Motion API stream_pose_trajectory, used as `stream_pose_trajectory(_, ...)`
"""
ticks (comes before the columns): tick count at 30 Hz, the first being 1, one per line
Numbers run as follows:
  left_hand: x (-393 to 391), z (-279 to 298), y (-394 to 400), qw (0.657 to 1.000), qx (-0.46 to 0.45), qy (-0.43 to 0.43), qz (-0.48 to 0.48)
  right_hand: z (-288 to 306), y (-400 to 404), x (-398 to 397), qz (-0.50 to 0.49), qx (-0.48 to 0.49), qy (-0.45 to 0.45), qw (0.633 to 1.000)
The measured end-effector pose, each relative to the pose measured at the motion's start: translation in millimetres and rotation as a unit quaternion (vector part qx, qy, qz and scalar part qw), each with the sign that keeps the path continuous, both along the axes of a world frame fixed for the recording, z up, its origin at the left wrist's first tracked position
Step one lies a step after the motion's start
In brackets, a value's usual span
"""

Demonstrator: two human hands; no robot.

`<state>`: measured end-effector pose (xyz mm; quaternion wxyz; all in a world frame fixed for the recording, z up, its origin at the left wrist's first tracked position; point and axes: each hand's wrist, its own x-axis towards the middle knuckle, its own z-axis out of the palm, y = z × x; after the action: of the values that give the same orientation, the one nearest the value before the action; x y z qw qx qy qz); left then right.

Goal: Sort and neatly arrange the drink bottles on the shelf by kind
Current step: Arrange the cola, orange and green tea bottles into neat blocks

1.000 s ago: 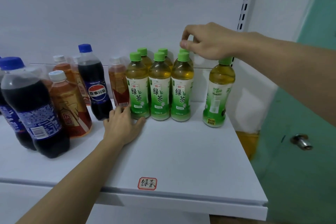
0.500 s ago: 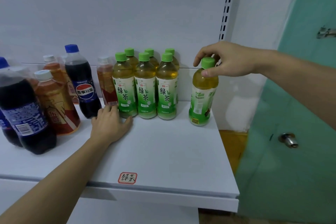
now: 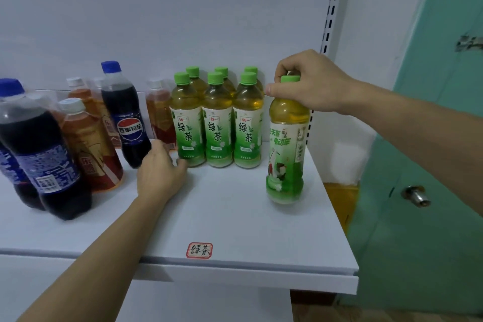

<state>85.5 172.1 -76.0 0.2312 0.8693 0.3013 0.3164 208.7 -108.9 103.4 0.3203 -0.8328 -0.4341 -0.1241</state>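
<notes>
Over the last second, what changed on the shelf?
The right hand left the caps of the green tea block, gripped the lone green tea bottle by its cap and drew it forward on the shelf. The left hand stayed flat beside the block; cola and brown tea bottles stayed put.

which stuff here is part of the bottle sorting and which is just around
Part of the job: lone green tea bottle, gripped at its cap by the right hand; green tea group; cola bottles; red tea bottles; shelf label.

Just around: door knob; teal door.
</notes>
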Motion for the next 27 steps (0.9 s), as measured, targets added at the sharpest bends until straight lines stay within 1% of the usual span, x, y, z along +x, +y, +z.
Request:
stream_pose_trajectory(2, -7, 6, 0, 0.992, -0.071, -0.077, -0.064, 3, 21, -11, -0.023, 0.017, -0.025, 0.999)
stream_pose_trajectory(3, -12, 11, -3, 0.980, -0.109, -0.114, -0.123, 6, 31, -16, -0.037, 0.022, -0.035, 0.998)
stream_pose_trajectory(4, -18, 17, -8, 0.960, -0.150, -0.141, -0.192, 8, 40, -19, -0.050, 0.025, -0.041, 0.998)
stream_pose_trajectory(5, -24, 23, -15, 0.934, -0.188, -0.148, -0.264, 10, 50, -23, -0.061, 0.028, -0.042, 0.997)
stream_pose_trajectory(6, -30, 27, -21, 0.912, -0.213, -0.130, -0.325, 12, 60, -26, -0.068, 0.032, -0.039, 0.996)
stream_pose_trajectory(8, -41, 28, -33, 0.884, -0.238, -0.047, -0.400, 15, 81, -32, -0.072, 0.041, -0.017, 0.996)
stream_pose_trajectory(9, -46, 26, -38, 0.876, -0.259, -0.019, -0.407, 16, 93, -36, -0.068, 0.045, 0.001, 0.997)
stream_pose_trajectory(10, -49, 23, -41, 0.875, -0.284, -0.011, -0.391, 17, 105, -39, -0.058, 0.048, 0.024, 0.997)
stream_pose_trajectory(12, -53, 20, -39, 0.885, -0.322, -0.048, -0.334, 22, 126, -48, -0.032, 0.049, 0.074, 0.996)
stream_pose_trajectory(13, -55, 19, -32, 0.880, -0.343, -0.068, -0.322, 25, 134, -53, -0.018, 0.042, 0.081, 0.996)
stream_pose_trajectory(15, -60, 18, -12, 0.846, -0.392, -0.085, -0.352, 30, 144, -59, 0.015, 0.015, 0.051, 0.998)
stream_pose_trajectory(17, -63, 18, 9, 0.801, -0.433, -0.091, -0.404, 31, 149, -65, 0.072, 0.006, 0.032, 0.997)
stream_pose_trajectory(19, -63, 19, 26, 0.746, -0.478, -0.096, -0.454, 27, 152, -71, 0.130, 0.032, 0.063, 0.989)
stream_pose_trajectory(20, -62, 20, 33, 0.727, -0.488, -0.089, -0.474, 23, 154, -74, 0.143, 0.060, 0.082, 0.984)
stream_pose_trajectory(21, -60, 22, 39, 0.729, -0.476, -0.073, -0.487, 18, 156, -76, 0.143, 0.094, 0.091, 0.981)
stream_pose_trajectory(22, -57, 24, 42, 0.750, -0.442, -0.046, -0.490, 12, 160, -79, 0.129, 0.126, 0.086, 0.980)
stream_pose_trajectory(24, -52, 26, 41, 0.801, -0.372, 0.005, -0.468, 0, 172, -85, 0.071, 0.163, 0.046, 0.983)
stream_pose_trajectory(25, -50, 24, 38, 0.825, -0.352, 0.003, -0.443, -7, 177, -89, 0.039, 0.171, 0.025, 0.984)
stream_pose_trajectory(27, -44, 16, 32, 0.866, -0.313, -0.046, -0.388, -18, 188, -93, -0.002, 0.181, 0.001, 0.984)
